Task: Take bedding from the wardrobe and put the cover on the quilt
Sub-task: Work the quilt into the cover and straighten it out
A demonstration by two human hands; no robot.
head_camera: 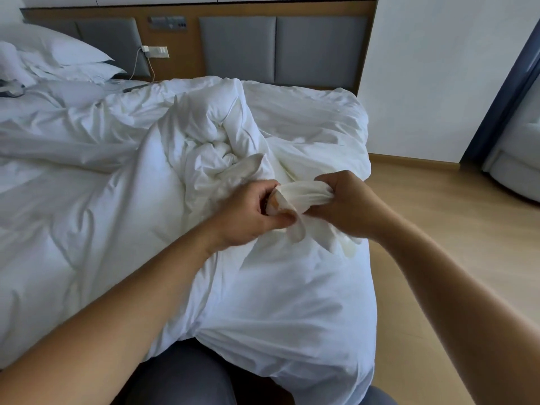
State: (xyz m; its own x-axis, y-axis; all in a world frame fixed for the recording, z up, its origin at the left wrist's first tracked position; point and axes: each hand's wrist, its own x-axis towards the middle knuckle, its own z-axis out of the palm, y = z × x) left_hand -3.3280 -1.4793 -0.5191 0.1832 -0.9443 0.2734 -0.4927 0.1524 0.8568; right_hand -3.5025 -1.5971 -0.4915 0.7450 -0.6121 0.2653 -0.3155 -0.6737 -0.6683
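Observation:
A white quilt (222, 133) lies bunched in a crumpled heap on the bed, partly wrapped in the white cover (277, 302) that spreads over the bed's near right corner. Between my hands runs a cream-white fabric tie strip (304, 192) from the bedding. My left hand (248, 214) pinches one end of it between thumb and curled fingers. My right hand (344, 203) grips the other end, fingers curled round the bunched cloth. Loose tie ends hang below my hands. Which layer the strip belongs to I cannot tell.
Two white pillows (58, 51) lie at the far left by the grey padded headboard (280, 48). A charger cable (137, 65) hangs from a wall socket. Wooden floor (438, 229) runs along the bed's right side, with a doorway frame (502, 83) at far right.

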